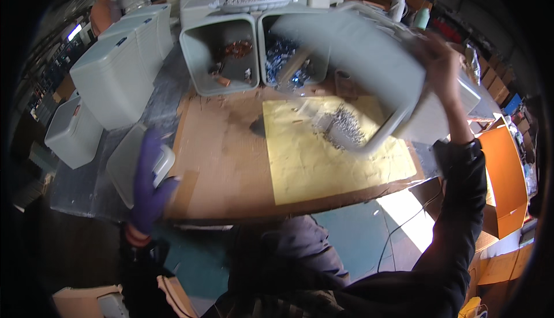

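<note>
My right hand (443, 68) is raised at the right, fingers closed on a pale grey plastic bin (369, 58). The bin is tilted above the table and smeared by motion; its rim slants over a yellow sheet (309, 174). A heap of small metal pieces (344, 127) lies on that sheet. At the left, my left hand (149, 179) wears a purple glove. Its fingers are stretched and the thumb stands apart, with nothing held. Beside and partly behind it is a grey plastic piece (124, 165) with a pale rim; I cannot tell whether they touch.
Two open bins stand at the back: one (199, 58) with copper-coloured pieces, one (265, 78) with bluish shiny pieces. Stacked grey bins (109, 81) line the left. A tray of metal pieces (254, 7) rests behind. Orange cartons (505, 171) stand right; a person (103, 9) is far left.
</note>
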A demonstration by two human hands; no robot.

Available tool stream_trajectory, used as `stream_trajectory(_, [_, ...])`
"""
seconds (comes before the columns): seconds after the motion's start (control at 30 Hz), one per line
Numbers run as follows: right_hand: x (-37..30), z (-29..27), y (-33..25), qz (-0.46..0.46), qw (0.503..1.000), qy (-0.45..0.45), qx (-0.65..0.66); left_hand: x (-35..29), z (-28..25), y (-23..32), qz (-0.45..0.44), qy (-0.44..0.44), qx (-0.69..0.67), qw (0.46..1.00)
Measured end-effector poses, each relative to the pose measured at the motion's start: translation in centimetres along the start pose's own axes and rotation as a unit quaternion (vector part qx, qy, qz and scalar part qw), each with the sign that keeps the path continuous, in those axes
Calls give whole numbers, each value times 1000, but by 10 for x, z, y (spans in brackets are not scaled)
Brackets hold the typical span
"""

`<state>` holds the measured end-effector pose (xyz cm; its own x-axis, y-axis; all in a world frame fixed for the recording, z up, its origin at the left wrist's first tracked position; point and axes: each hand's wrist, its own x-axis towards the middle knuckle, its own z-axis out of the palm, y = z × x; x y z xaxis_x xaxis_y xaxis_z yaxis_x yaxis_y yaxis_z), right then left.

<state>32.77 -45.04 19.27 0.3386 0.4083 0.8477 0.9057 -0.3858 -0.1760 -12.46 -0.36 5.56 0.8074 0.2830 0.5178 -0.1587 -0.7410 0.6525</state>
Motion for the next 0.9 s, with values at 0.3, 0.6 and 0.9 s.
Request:
stream_trajectory(0.3, [-96, 169, -166, 176, 749, -418, 483, 20, 72, 25, -28, -158, -112, 981])
stream_trajectory(0.6, [-70, 246, -64, -89, 921, -365, 107, 30, 83, -3, -203, 112, -69, 970])
stream_trajectory(0.9, [-94, 220, -55, 120, 896, -427, -21, 18, 107, -26, -142, 77, -129, 978])
